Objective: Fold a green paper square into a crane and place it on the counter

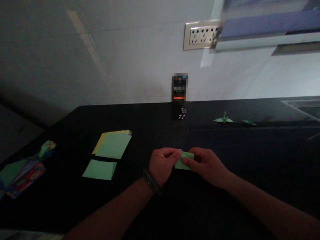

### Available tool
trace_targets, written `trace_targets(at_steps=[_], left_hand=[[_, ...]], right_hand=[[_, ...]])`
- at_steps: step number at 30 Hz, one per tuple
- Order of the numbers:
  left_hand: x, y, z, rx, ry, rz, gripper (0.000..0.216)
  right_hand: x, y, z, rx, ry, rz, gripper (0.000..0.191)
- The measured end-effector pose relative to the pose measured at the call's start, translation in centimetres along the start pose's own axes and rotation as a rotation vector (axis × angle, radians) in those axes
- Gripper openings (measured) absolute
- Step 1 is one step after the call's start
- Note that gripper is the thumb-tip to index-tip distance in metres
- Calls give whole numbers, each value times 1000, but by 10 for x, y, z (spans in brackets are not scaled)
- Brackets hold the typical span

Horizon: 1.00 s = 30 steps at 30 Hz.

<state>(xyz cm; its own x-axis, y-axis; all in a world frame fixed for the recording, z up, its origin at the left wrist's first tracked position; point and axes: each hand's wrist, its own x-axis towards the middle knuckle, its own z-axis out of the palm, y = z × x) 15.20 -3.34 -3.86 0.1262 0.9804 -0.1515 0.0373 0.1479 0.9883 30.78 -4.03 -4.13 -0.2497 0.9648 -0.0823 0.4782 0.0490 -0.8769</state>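
A small folded piece of light green paper [183,164] is held between both hands over the black countertop. My left hand [163,164], with a dark band at its wrist, pinches the paper's upper left corner between thumb and finger. My right hand [206,165] grips the right side, its thumb lying on the paper's face and the fingers behind it. Left of my hands lies a single folded green sheet [100,170]. Just behind it is a stack topped by a green sheet [115,145], with a yellow sheet [99,142] showing underneath.
Two folded green paper cranes, a nearer-centre crane [224,119] and a flatter one [249,122], sit at the back right. A phone [179,88] leans on the wall with a beaded strap [182,112]. Colourful packaging [28,178] lies far left. A socket panel [201,35] is on the wall.
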Motion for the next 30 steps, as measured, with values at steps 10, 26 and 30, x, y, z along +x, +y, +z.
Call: trace_targets(at_steps=[10, 26, 30], left_hand=[[3, -6, 0, -223, 28, -71, 18], [-1, 3, -1, -112, -111, -85, 14], [1, 0, 0, -123, -93, -62, 14]], right_hand=[[2, 3, -7, 266, -135, 43, 23], [1, 1, -13, 179, -127, -9, 23], [3, -1, -10, 216, -124, 6, 25]])
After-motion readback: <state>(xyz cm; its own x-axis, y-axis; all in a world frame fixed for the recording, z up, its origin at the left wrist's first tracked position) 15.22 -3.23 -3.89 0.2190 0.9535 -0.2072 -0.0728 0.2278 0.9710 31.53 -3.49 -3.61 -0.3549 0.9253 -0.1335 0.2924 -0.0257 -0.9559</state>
